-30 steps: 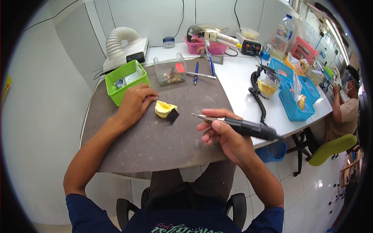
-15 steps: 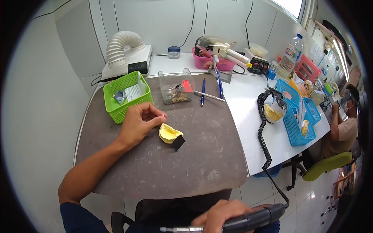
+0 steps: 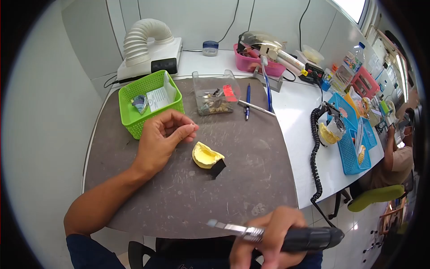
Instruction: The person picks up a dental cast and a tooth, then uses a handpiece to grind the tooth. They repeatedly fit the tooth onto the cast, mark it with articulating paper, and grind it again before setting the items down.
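Note:
My left hand [image 3: 162,140] is held over the brown bench mat [image 3: 148,197], its thumb and fingertips pinched together. Whatever lies between them is too small to make out. Just below those fingertips a yellow plaster dental cast [image 3: 202,161] rests on the mat, with a small black square piece [image 3: 218,169] against its right side. At the front edge my right hand [image 3: 273,235] grips a black and silver rotary handpiece [image 3: 313,239]. Its tip points left and is apart from the cast; a coiled black cord [image 3: 315,170] runs near its rear end.
Behind my left hand stands a green basket [image 3: 127,114]. A clear container [image 3: 217,106], a blue pen [image 3: 247,102] and a white stick [image 3: 262,110] lie farther back. On the right are blue baskets [image 3: 351,157] and another cast [image 3: 329,134]. A seated person [image 3: 398,157] is beyond.
My right hand has raised the handpiece up over the mat's front edge. My left hand stays pinched near the cast. The whole view has shifted slightly.

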`<state>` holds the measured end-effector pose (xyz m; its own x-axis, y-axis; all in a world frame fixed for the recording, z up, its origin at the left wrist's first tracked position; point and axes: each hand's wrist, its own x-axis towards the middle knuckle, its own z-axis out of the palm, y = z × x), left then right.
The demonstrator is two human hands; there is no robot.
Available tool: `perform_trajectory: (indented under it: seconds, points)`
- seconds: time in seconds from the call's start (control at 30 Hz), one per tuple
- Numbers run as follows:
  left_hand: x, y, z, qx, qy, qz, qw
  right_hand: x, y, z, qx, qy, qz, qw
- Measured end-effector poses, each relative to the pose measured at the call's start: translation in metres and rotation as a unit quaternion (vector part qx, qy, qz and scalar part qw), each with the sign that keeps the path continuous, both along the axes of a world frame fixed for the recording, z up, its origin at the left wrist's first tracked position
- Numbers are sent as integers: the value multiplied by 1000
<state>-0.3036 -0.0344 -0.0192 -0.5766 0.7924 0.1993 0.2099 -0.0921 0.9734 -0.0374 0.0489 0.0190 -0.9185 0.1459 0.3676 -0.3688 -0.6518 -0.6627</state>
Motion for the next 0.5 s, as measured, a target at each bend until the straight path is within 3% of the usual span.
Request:
perform_trajectory:
  seconds: [0.1,0.2,0.23,0.3,0.43,0.5]
  points:
    - [5,3,0,38,-66,-13,997,-18,35,9,212,-52,-208,953]
    - [6,16,1,49,-99,-37,993,-43,59,12,288,-126,-270,910]
    - [8,20,0,49,-128,-46,989,-50,65,11,292,-126,-271,909]
    - [7,27,-1,53,-137,-51,988,-67,78,4,395,-212,-262,855]
    - [4,23,-2,54,-186,-55,980,-87,81,-14,526,-149,-222,808]
    - [3,20,-1,66,-201,-66,975,-94,74,-22,535,-124,-217,807]
